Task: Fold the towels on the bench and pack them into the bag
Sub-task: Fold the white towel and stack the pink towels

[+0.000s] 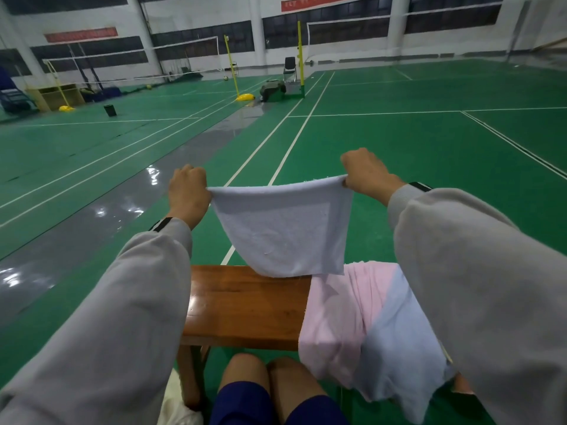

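Note:
I hold a white towel (280,228) up in the air above the wooden bench (245,305). My left hand (187,191) pinches its upper left corner and my right hand (366,176) pinches its upper right corner. The towel hangs doubled, its lower edge just above the bench top. A pink towel (340,314) and a pale blue towel (395,348) lie draped over the right part of the bench, hanging over its front edge. A cream fabric item (179,406), perhaps the bag, shows at the bottom left below the bench.
My bare knees (267,378) are just in front of the bench. Beyond it stretches a green sports court (399,142) with white lines, net posts (300,56), a chair (290,69) and a dark bin (109,110) far off.

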Motion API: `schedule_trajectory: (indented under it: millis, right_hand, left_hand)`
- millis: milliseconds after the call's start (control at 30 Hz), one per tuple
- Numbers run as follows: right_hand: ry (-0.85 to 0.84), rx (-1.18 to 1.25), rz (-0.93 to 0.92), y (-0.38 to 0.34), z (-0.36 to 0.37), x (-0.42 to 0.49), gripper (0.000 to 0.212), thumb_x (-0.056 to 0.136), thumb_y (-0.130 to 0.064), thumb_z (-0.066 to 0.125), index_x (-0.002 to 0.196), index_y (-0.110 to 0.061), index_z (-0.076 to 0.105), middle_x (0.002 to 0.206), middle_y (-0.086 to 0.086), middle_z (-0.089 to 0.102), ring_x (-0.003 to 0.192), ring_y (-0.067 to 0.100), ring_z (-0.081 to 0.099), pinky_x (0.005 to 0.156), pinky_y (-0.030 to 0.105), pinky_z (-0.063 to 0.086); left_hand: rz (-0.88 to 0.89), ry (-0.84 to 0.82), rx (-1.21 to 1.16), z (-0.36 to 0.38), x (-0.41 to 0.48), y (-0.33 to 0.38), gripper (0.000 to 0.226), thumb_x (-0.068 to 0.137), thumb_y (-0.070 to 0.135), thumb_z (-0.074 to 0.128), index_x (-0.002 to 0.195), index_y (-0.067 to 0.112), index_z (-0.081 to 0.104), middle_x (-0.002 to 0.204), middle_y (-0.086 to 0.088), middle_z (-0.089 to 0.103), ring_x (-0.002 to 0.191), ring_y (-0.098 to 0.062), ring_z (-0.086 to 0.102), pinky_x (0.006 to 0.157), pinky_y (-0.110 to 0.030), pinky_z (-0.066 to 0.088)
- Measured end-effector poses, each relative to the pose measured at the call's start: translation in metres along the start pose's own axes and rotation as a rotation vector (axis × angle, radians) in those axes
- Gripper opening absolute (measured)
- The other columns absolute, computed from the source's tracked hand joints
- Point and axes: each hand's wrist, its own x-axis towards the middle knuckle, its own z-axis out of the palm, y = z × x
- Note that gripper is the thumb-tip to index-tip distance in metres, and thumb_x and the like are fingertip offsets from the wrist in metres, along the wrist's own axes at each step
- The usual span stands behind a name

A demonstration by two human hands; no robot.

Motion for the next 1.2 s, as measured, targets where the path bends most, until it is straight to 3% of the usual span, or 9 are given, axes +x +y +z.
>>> schedule_trajectory:
  millis: [167, 233, 333, 400, 433, 600, 833, 1067, 1200]
  right_hand:
    - [-0.001, 0.068, 0.026, -0.001, 0.005, -0.002, 0.024, 0.085, 0.002, 0.054, 0.104, -0.012, 0.058, 0.098, 0.013, 0.06, 0.087, 0.035, 0.059, 0.073, 0.037, 0.047]
    - [-0.014, 0.036, 0.067, -0.003, 0.008, 0.0, 0.019, 0.083, 0.005, 0.054, 0.091, -0.009, 0.064, 0.088, 0.013, 0.06, 0.087, 0.037, 0.061, 0.073, 0.037, 0.049]
    - [0.002, 0.101, 0.18, 0.004, 0.009, 0.005, 0.022, 0.081, 0.007, 0.054, 0.065, -0.007, 0.049, 0.066, 0.011, 0.047, 0.073, 0.034, 0.056, 0.065, 0.036, 0.043]
    - [0.02, 0.277, 0.276, 0.013, 0.011, 0.013, 0.014, 0.082, -0.001, 0.06, 0.069, -0.004, 0.056, 0.072, 0.014, 0.055, 0.073, 0.032, 0.056, 0.064, 0.033, 0.042]
    - [0.011, 0.383, 0.315, 0.017, 0.011, 0.017, 0.008, 0.083, -0.007, 0.064, 0.077, -0.003, 0.063, 0.079, 0.015, 0.06, 0.075, 0.032, 0.058, 0.064, 0.033, 0.042]
    - [-0.029, 0.935, 0.468, 0.024, 0.017, 0.025, 0.036, 0.088, -0.03, 0.067, 0.117, -0.009, 0.068, 0.11, 0.011, 0.067, 0.096, 0.029, 0.065, 0.069, 0.034, 0.052]
    - [-0.014, 0.889, 0.444, 0.023, 0.022, 0.022, 0.027, 0.09, -0.022, 0.064, 0.111, -0.006, 0.069, 0.108, 0.013, 0.068, 0.094, 0.03, 0.066, 0.065, 0.032, 0.051]
    - [-0.023, 0.857, 0.367, 0.008, 0.014, 0.034, 0.026, 0.093, -0.017, 0.057, 0.112, -0.004, 0.068, 0.107, 0.013, 0.067, 0.091, 0.028, 0.065, 0.065, 0.033, 0.053]
    - [-0.056, 0.936, 0.31, -0.001, 0.018, 0.039, 0.015, 0.093, -0.014, 0.057, 0.097, -0.009, 0.07, 0.103, 0.012, 0.068, 0.091, 0.027, 0.068, 0.071, 0.039, 0.062]
  left_hand:
    - [-0.179, -0.184, -0.205, 0.008, 0.008, -0.005, 0.017, 0.076, 0.003, 0.079, 0.075, 0.003, 0.062, 0.075, -0.014, 0.061, 0.073, -0.03, 0.057, 0.068, -0.037, 0.049]
    - [-0.226, -0.346, -0.556, 0.006, 0.009, -0.007, 0.031, 0.072, 0.003, 0.087, 0.069, 0.007, 0.056, 0.073, -0.013, 0.059, 0.072, -0.025, 0.056, 0.067, -0.035, 0.051]
    - [-0.344, -0.678, -1.168, -0.009, -0.003, -0.008, 0.023, 0.082, -0.004, 0.077, 0.086, 0.004, 0.055, 0.09, -0.021, 0.068, 0.084, -0.03, 0.072, 0.072, -0.032, 0.062]
    - [-0.336, -0.748, -1.227, -0.009, -0.006, -0.013, 0.021, 0.087, 0.002, 0.072, 0.102, 0.003, 0.057, 0.104, -0.02, 0.071, 0.095, -0.031, 0.074, 0.077, -0.034, 0.063]
    - [-0.322, -0.74, -1.232, -0.008, -0.007, -0.015, 0.021, 0.089, 0.004, 0.071, 0.105, 0.004, 0.057, 0.108, -0.017, 0.07, 0.099, -0.029, 0.072, 0.081, -0.035, 0.061]
    - [-0.38, -0.605, -1.338, 0.001, -0.009, -0.015, 0.012, 0.095, 0.011, 0.069, 0.098, 0.01, 0.058, 0.104, -0.012, 0.068, 0.098, -0.028, 0.069, 0.091, -0.041, 0.056]
    - [-0.451, -0.56, -1.256, 0.001, -0.016, -0.006, 0.032, 0.093, 0.015, 0.073, 0.117, 0.002, 0.055, 0.108, -0.016, 0.069, 0.095, -0.033, 0.071, 0.084, -0.043, 0.061]
    - [-0.536, -0.427, -1.269, 0.008, -0.016, -0.018, 0.027, 0.096, 0.017, 0.07, 0.113, 0.002, 0.055, 0.11, -0.019, 0.068, 0.089, -0.032, 0.07, 0.075, -0.042, 0.06]
    - [-0.575, -0.398, -1.251, 0.017, -0.014, -0.025, 0.029, 0.101, 0.026, 0.064, 0.114, 0.0, 0.06, 0.109, -0.016, 0.068, 0.089, -0.03, 0.067, 0.076, -0.038, 0.059]
